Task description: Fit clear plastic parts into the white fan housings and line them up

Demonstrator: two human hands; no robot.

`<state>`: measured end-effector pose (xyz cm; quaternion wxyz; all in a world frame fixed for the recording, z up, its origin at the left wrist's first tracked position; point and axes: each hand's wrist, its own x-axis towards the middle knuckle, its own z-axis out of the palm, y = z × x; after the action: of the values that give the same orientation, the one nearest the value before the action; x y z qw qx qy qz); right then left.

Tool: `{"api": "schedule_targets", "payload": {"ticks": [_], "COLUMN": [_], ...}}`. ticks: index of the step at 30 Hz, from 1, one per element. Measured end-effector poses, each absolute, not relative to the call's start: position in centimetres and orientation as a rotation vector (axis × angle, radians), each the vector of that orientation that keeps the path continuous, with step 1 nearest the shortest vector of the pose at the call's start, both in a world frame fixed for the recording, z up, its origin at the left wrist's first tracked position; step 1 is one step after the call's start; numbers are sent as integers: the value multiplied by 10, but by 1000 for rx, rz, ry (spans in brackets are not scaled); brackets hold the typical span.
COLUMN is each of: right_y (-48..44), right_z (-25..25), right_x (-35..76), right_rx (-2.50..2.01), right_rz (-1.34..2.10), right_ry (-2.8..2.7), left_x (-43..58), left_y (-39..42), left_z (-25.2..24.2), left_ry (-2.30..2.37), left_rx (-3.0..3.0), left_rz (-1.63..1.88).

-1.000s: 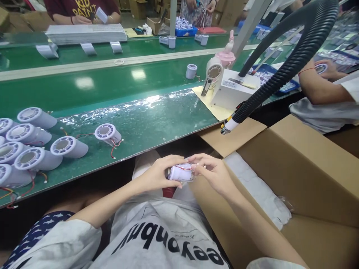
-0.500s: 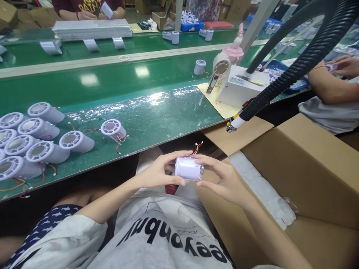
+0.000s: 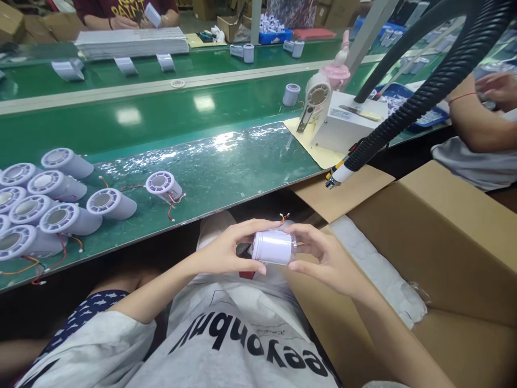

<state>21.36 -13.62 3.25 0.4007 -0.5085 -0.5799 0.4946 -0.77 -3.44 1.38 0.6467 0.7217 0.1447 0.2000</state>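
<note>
A pale lilac cylindrical housing point(image 3: 273, 247) lies on its side between my hands, above my lap. My left hand point(image 3: 230, 248) is curled round its left end, thumb below and fingers above. Round the right end, which looks clear and shiny, my right hand point(image 3: 319, 256) is closed with thumb and fingers. Short red and yellow wires with small white plugs point(image 3: 284, 217) stick up behind the housing. On the bench edge ahead sits a similar lilac housing point(image 3: 163, 186) with red and black wires.
Several more housings point(image 3: 56, 218) crowd the bench at the left. An open cardboard box point(image 3: 436, 258) stands at my right. Above it hangs a black corrugated hose point(image 3: 420, 102) with a metal nozzle. A small fan point(image 3: 317, 97) leans by a white box point(image 3: 343, 121). Co-workers sit across and at right.
The housing has turned a little in my hands and moved slightly down and right, its wires showing less. At the right, a co-worker's hands have shifted.
</note>
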Motion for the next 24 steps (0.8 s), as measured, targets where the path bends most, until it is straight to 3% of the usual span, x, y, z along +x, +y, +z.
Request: {"api": "schedule_targets", "payload": {"ticks": [24], "right_y": [-132], "right_z": [18], "right_x": [202], "right_rx": [-1243], "right_rz": [1721], "right_ry": [-911], "left_x": [-9], "left_y": [-37], "left_z": [13], "left_ry": [339], "left_rx": [1651], "left_rz": [450]}}
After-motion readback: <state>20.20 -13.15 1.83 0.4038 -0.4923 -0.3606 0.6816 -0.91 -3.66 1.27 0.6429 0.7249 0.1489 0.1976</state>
